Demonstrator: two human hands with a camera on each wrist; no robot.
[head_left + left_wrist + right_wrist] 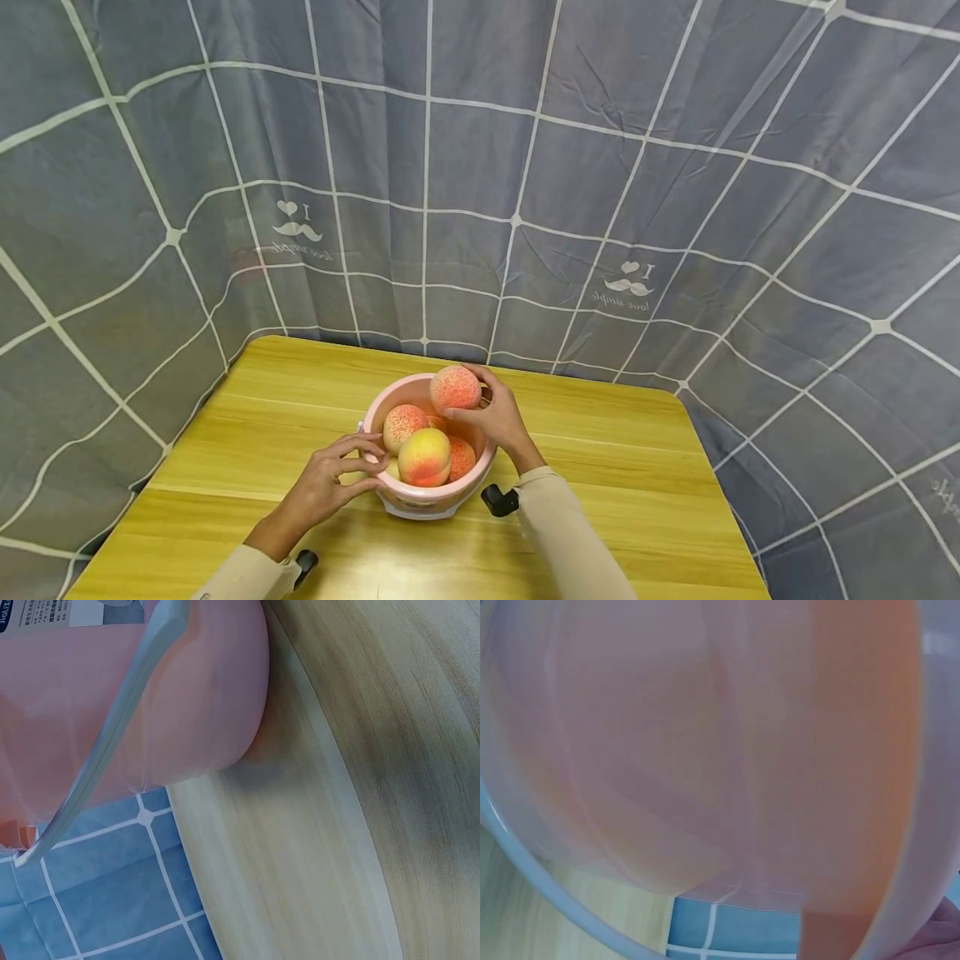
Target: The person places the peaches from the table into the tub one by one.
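Note:
A pink plastic bucket (480, 468) stands on the table with several peaches inside. On top lies a yellow-and-red peach (424, 457), with a speckled peach (405, 427) behind it and a redder peach (462, 458) to its right. My right hand (506, 417) holds another speckled peach (456, 388) over the far right of the rim, thumb and fingers around its side. At the left rim, my left hand (326, 481) grips the bucket's edge, fingertips over it. The left wrist view shows the bucket's side and its pale handle (112, 739) hanging down. Translucent bucket wall (667, 750) fills the right wrist view.
The bucket is near the middle of a yellow wood-grain table (615, 483). A grey curtain (472, 167) with white grid lines hangs behind the table and along both sides. Black wrist mounts (498, 500) sit by the beige sleeves (570, 533).

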